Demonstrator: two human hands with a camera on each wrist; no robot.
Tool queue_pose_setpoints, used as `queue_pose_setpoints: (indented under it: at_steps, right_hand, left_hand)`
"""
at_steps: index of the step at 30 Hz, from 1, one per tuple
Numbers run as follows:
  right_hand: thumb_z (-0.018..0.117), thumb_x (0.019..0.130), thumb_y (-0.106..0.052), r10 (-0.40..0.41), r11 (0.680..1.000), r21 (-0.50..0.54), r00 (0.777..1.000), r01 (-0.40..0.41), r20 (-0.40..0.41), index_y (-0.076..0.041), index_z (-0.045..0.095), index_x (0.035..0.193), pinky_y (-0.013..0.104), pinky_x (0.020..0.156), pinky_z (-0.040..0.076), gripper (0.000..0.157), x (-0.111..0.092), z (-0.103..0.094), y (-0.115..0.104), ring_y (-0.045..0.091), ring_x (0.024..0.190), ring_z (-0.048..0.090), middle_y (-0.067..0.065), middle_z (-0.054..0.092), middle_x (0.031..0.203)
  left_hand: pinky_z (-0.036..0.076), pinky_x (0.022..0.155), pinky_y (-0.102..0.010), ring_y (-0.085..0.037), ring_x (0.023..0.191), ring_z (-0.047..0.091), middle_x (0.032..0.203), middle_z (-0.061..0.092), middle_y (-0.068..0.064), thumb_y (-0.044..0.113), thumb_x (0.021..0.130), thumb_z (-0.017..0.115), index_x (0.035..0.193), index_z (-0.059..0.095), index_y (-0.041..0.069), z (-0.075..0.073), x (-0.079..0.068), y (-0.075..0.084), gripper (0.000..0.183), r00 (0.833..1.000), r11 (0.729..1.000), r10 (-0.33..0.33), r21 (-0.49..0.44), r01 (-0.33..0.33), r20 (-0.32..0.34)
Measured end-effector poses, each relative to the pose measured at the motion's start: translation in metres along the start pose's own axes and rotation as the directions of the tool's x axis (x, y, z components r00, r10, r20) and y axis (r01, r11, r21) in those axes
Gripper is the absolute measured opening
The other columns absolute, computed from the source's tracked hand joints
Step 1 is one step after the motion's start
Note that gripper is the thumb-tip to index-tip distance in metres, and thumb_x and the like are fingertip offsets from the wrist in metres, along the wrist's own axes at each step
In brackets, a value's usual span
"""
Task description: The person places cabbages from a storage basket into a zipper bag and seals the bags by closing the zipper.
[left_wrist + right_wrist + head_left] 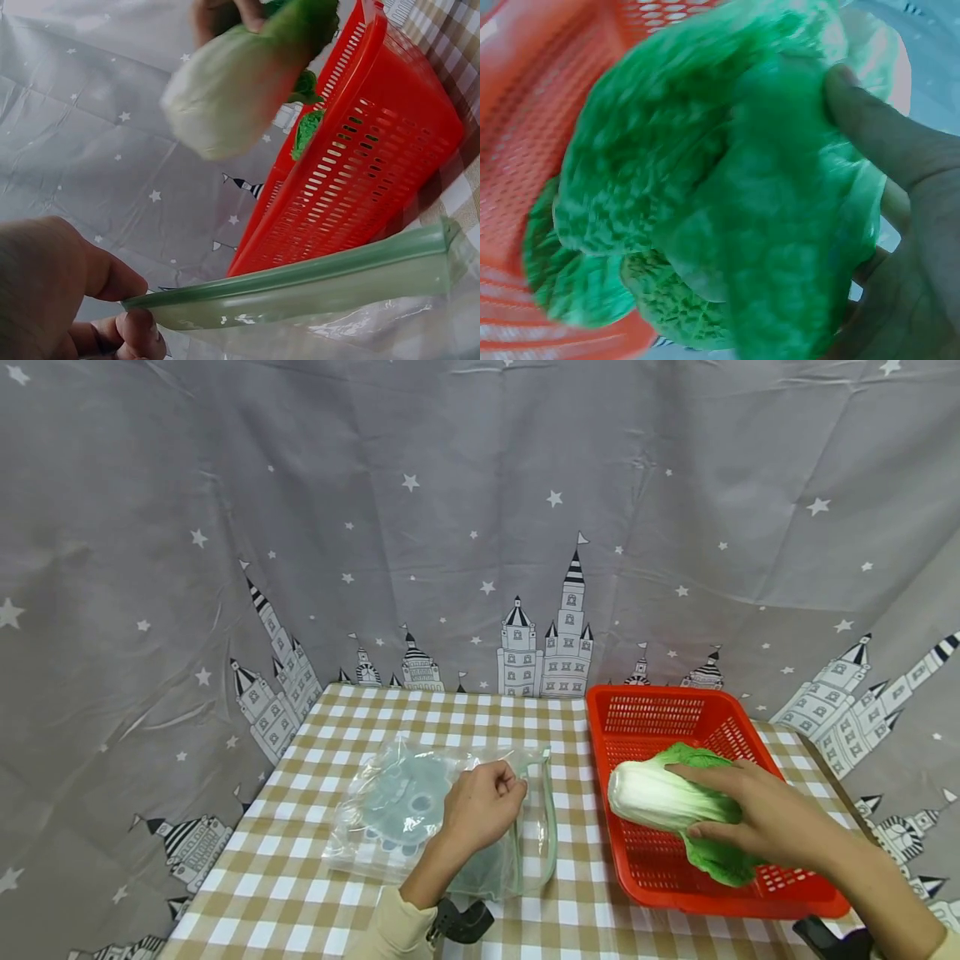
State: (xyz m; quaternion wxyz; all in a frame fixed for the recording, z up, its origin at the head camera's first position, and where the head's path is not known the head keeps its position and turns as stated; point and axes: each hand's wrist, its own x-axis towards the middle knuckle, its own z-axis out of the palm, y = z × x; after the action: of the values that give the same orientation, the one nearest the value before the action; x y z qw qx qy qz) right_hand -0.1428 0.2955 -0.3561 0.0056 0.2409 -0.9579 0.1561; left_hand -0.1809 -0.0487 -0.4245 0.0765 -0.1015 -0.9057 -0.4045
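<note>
The right hand has its thumb and fingers spread wide around the leafy part of the cabbage, which is held over the red basket with its white base pointing left. That grip looks sound, though the loose leaves could slip or fold under a hard squeeze, so firm, even pressure nearer the solid stem would likely serve better. Whether the lowest leaf touches the basket is hard to tell; raising it well above the rim before any sideways swing should avoid snagging. The left hand pinches the green edge of the clear bag, which lies on the checked bench left of the basket. A light, steady pinch there should stop the bag sliding; the thin plastic probably creases easily if tugged.
</note>
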Motion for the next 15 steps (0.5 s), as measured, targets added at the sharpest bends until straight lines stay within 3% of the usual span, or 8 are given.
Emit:
queue_pose_setpoints:
  at_steps: [7,15]
  right_hand:
    - [0.076,0.074,-0.06,-0.119,0.988,-0.1,0.993,0.118,0.003,-0.028,0.064,0.131,0.038,0.07,0.048,0.066,0.024,0.0,-0.039,0.018,0.094,0.056,-0.009,0.066,0.107]
    - [0.082,0.067,-0.058,-0.136,0.964,-0.223,0.99,0.143,0.047,-0.03,0.068,0.125,0.032,0.053,0.044,0.066,0.051,0.021,-0.076,0.015,0.078,0.06,-0.003,0.068,0.092]
  left_hand:
    - [0.034,0.043,-0.029,-0.01,0.045,0.045,0.051,0.045,0.01,0.024,0.089,0.063,0.065,0.055,0.02,-0.003,-0.002,0.0,0.025,1.0,0.999,0.022,-0.025,-0.021,0.001]
    - [0.034,0.043,-0.027,-0.008,0.044,0.044,0.051,0.045,0.011,0.024,0.09,0.063,0.066,0.055,0.021,-0.006,-0.006,0.007,0.025,0.998,0.994,0.063,-0.09,-0.061,0.018]
